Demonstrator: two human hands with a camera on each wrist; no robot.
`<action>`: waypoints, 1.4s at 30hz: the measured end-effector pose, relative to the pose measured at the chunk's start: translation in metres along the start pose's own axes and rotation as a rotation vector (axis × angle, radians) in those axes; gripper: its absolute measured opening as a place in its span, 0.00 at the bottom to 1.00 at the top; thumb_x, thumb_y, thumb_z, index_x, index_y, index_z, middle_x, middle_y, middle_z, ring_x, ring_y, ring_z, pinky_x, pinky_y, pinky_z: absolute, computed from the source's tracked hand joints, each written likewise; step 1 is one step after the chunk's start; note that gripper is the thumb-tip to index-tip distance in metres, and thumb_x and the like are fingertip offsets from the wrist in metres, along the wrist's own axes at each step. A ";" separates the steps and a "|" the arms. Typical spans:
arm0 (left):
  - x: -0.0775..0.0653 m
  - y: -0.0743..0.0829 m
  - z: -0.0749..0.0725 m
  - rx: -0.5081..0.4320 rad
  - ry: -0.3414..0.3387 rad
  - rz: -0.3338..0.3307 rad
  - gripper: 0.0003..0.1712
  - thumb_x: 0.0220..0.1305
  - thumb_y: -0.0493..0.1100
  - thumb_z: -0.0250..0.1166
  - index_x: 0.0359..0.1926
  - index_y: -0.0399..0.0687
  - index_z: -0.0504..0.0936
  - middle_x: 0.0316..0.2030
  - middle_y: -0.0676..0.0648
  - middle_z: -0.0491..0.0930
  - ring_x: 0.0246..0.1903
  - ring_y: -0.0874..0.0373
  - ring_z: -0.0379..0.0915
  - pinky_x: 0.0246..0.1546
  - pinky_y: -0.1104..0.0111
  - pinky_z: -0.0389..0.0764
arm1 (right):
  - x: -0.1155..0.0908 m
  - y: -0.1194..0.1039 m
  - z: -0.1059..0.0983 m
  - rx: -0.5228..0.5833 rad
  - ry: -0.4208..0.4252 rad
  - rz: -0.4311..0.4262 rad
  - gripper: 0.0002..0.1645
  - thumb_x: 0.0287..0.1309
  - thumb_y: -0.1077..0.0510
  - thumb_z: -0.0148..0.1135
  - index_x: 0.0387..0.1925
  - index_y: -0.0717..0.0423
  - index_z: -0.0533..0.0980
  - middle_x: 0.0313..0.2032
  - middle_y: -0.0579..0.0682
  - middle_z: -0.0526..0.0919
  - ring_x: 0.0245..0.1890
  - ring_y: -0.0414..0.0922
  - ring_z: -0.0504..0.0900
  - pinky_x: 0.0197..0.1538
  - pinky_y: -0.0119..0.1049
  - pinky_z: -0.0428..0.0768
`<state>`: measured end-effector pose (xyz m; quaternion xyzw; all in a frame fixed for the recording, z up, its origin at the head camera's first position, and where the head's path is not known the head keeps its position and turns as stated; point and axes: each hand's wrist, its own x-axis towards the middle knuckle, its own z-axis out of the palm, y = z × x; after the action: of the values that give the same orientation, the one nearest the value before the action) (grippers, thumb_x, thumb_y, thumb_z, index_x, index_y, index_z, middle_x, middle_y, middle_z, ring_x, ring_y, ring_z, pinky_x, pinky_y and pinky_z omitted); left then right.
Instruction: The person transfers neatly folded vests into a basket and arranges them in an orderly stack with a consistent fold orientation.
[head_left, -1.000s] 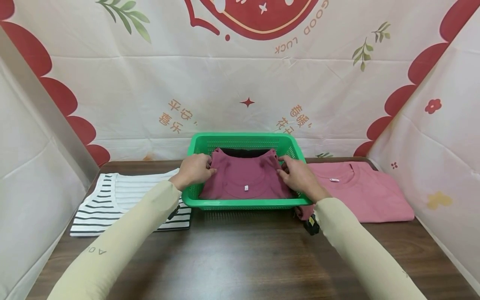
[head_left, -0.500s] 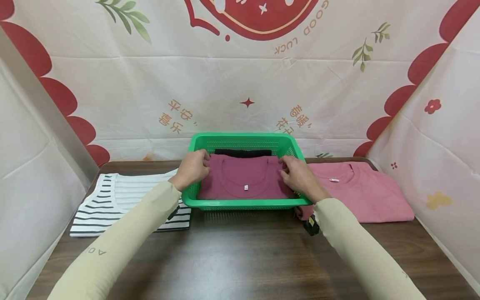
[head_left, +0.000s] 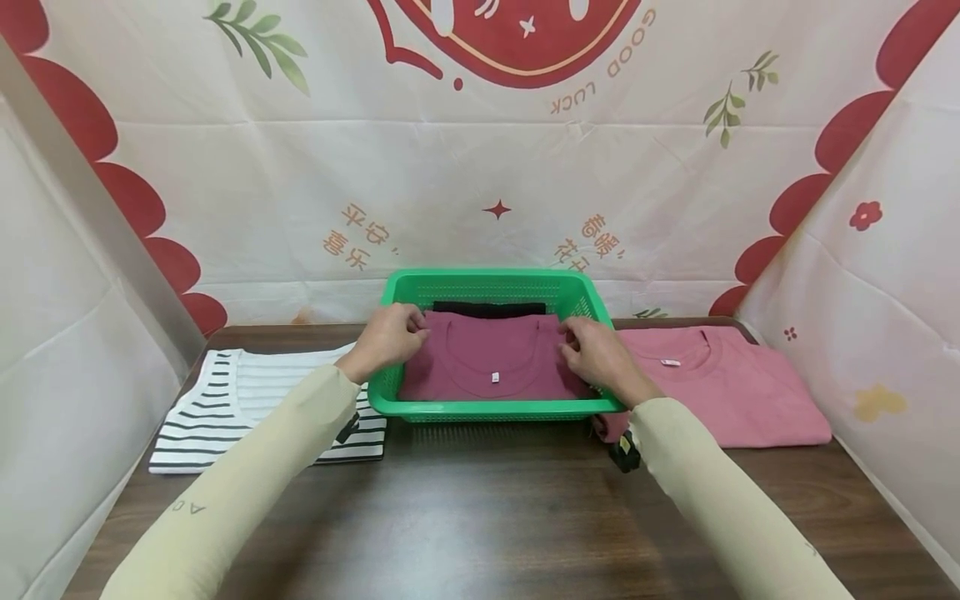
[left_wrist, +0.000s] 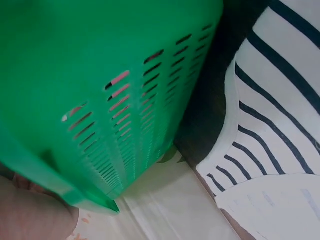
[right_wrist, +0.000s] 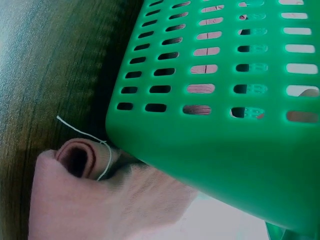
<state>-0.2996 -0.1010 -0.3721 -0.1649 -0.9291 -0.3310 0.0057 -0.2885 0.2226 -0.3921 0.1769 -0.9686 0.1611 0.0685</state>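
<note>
A folded plum T-shirt (head_left: 491, 354) lies in a green plastic basket (head_left: 495, 408), with its neckline and small white label facing up. My left hand (head_left: 390, 337) reaches over the basket's left side and pinches the shirt's left shoulder edge with curled fingers. On the opposite side, my right hand (head_left: 600, 350) pinches the right shoulder edge between thumb and fingers. Behind the shirt, a strip of black cloth (head_left: 487, 309) shows inside the basket. The wrist views mostly catch the basket's slotted walls, so the fingertips are hidden there.
A white tank top with dark stripes (head_left: 225, 417) lies folded left of the basket. To its right lies a folded pink T-shirt (head_left: 727, 383), its near corner close against the basket. A printed curtain (head_left: 450, 167) hangs behind the brown wooden table (head_left: 480, 508).
The plum shirt's raised shoulders have come down flat and slightly nearer, exposing more of the black cloth. The left hand has shifted slightly; the right hand has hardly moved. The head view has tilted a little.
</note>
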 end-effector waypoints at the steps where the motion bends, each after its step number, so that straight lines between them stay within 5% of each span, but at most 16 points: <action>1: -0.001 0.000 -0.001 -0.002 0.000 0.001 0.10 0.62 0.39 0.60 0.39 0.36 0.82 0.38 0.39 0.84 0.36 0.50 0.78 0.36 0.57 0.82 | 0.000 -0.001 0.000 -0.001 0.000 -0.004 0.19 0.59 0.59 0.59 0.50 0.65 0.75 0.41 0.60 0.81 0.37 0.51 0.78 0.40 0.49 0.80; 11: -0.015 0.001 -0.005 -0.070 0.025 0.074 0.10 0.63 0.40 0.59 0.40 0.39 0.82 0.36 0.42 0.84 0.35 0.54 0.78 0.37 0.57 0.82 | -0.001 0.001 -0.004 0.175 -0.005 -0.032 0.17 0.61 0.59 0.58 0.49 0.65 0.76 0.41 0.59 0.82 0.38 0.50 0.80 0.41 0.50 0.81; 22: -0.040 0.001 -0.029 -0.132 0.037 0.054 0.09 0.66 0.43 0.57 0.41 0.44 0.81 0.38 0.42 0.84 0.37 0.54 0.78 0.38 0.57 0.81 | -0.002 -0.006 -0.015 0.220 -0.006 -0.092 0.15 0.64 0.55 0.55 0.46 0.60 0.77 0.38 0.56 0.83 0.37 0.47 0.80 0.40 0.48 0.81; 29: -0.061 -0.011 -0.046 -0.142 0.068 0.010 0.11 0.67 0.46 0.57 0.43 0.45 0.81 0.39 0.43 0.84 0.38 0.54 0.79 0.36 0.58 0.82 | -0.006 -0.039 -0.025 0.205 0.010 -0.165 0.14 0.64 0.53 0.55 0.45 0.56 0.77 0.37 0.50 0.83 0.35 0.42 0.79 0.39 0.43 0.81; 42: -0.110 -0.045 -0.069 -0.092 0.110 -0.068 0.12 0.65 0.47 0.59 0.44 0.45 0.80 0.38 0.43 0.84 0.37 0.52 0.80 0.35 0.56 0.83 | -0.031 -0.122 -0.022 0.297 0.096 -0.447 0.07 0.59 0.59 0.61 0.39 0.55 0.79 0.33 0.46 0.83 0.31 0.35 0.77 0.33 0.34 0.82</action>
<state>-0.2160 -0.2098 -0.3592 -0.1147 -0.9162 -0.3820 0.0379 -0.2135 0.1323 -0.3422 0.3866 -0.8668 0.2906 0.1214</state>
